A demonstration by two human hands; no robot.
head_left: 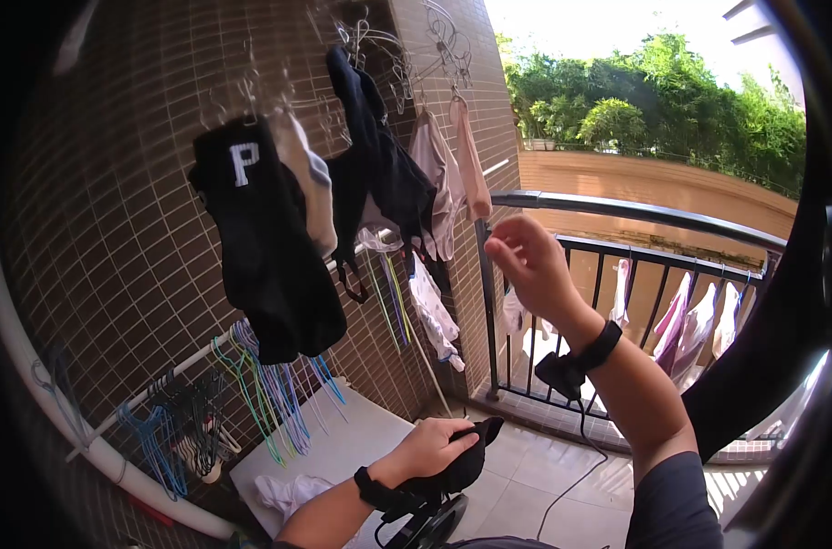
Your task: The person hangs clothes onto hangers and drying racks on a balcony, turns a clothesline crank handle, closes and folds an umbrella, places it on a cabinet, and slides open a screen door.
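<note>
My left hand (pixel 434 448) is closed on a bunched black cloth item (pixel 468 471), low in front of me; its exact kind is not clear. My right hand (pixel 533 265) is raised at the end of the hanging laundry, fingers partly curled and apart, with nothing visible in them. Just left of it a pale pink garment (pixel 471 174) hangs from a clip. Black socks with a white letter P (pixel 268 238), a whitish sock (pixel 308 188), black straps and underwear (pixel 379 165) and a pinkish garment (pixel 437 183) hang from clips further left.
Colored hangers (pixel 269 403) hang on a rail along the tiled wall, above a white surface (pixel 324 448) with white cloth (pixel 288 492). A dark railing (pixel 635 209) stands at the right, with small garments (pixel 699 320) hung beyond it. A cable (pixel 576 485) trails from my right wrist device.
</note>
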